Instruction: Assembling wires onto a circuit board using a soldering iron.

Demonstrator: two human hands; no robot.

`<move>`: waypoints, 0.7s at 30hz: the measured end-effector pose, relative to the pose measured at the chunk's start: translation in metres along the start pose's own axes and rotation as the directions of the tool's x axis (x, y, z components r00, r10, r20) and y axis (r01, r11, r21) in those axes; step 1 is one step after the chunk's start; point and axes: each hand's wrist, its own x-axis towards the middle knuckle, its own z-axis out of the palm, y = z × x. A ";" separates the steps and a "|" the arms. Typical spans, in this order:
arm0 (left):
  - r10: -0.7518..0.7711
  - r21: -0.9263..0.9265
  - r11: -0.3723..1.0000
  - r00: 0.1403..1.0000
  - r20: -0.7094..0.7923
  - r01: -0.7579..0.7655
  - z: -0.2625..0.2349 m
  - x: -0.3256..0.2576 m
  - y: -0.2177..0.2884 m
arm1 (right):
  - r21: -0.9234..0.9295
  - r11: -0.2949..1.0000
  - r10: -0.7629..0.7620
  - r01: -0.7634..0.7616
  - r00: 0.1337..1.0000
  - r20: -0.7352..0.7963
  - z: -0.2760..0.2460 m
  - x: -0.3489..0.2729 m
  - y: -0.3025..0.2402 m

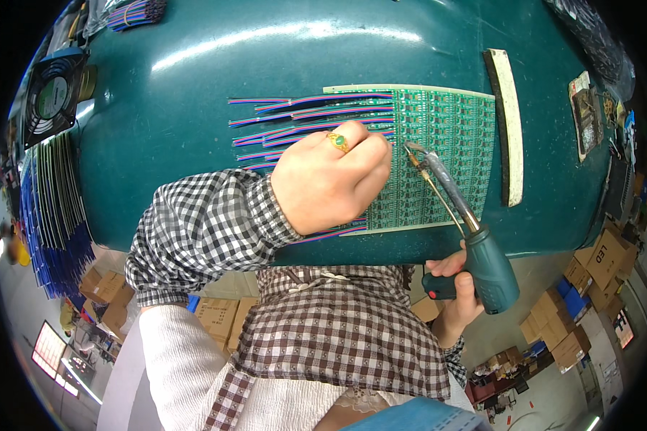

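Note:
A green circuit board panel (446,154) with rows of small identical boards lies flat on the table. Thin multicoloured ribbon wires (323,111) stick out from it to the left in several rows. My left hand (331,176), a ring on one finger, rests over the lower wire rows, closed in a pinch on a ribbon wire at the board; its fingertips are partly hidden. My right hand (459,291) grips the handle of a dark green soldering gun (492,273) below the table edge. The gun's tip and thin feed tube reach over the panel, just right of my left fingers.
A pale strip with a dark edge (507,129) lies right of the panel. At the left stand a black fan (52,100) and hanging blue and black wires (54,215). A wire bundle (138,13) sits top left; a small worn tray (586,118) lies far right.

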 end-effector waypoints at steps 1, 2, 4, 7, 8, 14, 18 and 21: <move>0.003 0.008 1.000 1.000 -0.007 -0.003 0.000 0.000 0.000 | 0.004 1.000 -0.007 0.007 1.000 -0.006 0.000 0.001 -0.001; 0.006 0.012 1.000 1.000 -0.010 -0.005 -0.001 0.001 0.001 | 0.008 1.000 -0.016 0.016 1.000 -0.011 0.000 0.001 -0.002; -0.005 0.007 1.000 1.000 -0.010 0.005 -0.004 0.002 0.001 | 0.055 0.998 -0.030 0.032 0.999 -0.026 0.000 0.003 -0.001; -0.004 0.050 0.999 1.000 0.004 0.004 -0.007 0.002 0.003 | 0.197 0.980 -0.019 0.032 0.998 -0.068 -0.003 0.008 -0.002; -0.031 0.048 0.998 0.998 0.062 0.028 -0.009 0.000 0.005 | 0.288 0.958 0.030 -0.001 0.995 -0.095 -0.004 0.008 -0.002; -0.137 -0.244 0.961 0.991 -0.009 0.131 -0.068 0.045 -0.041 | 0.334 0.939 -0.060 0.084 0.995 -0.081 -0.034 0.015 0.004; -0.117 -0.049 0.992 0.993 -0.005 0.116 -0.031 0.072 -0.141 | 0.418 0.903 -0.097 0.098 0.995 -0.023 -0.030 0.028 0.001; -0.220 -0.046 0.974 0.975 0.016 0.220 -0.017 0.078 -0.140 | 0.467 0.878 -0.109 0.104 0.994 -0.016 -0.036 0.021 0.009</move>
